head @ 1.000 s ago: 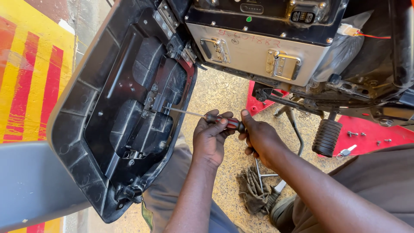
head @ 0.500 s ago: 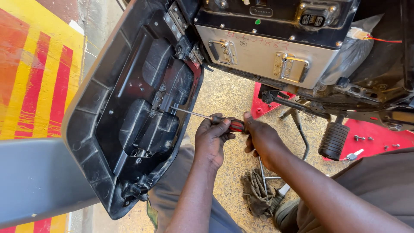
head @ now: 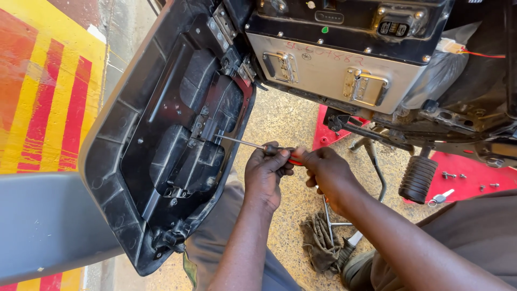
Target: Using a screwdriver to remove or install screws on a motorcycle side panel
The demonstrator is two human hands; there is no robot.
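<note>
Both hands grip one screwdriver (head: 253, 144): the left hand (head: 265, 175) closed round the shaft end, the right hand (head: 326, 171) closed on its red handle, tip pressed into the raised black seat underside (head: 177, 145).

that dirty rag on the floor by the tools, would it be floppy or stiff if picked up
The rag would probably be floppy: it lies crumpled in soft folds on the gravelly floor. It looks light and unlikely to roll. Its grimy look suggests it may feel greasy, and it might snag the metal tools lying against it.
</note>
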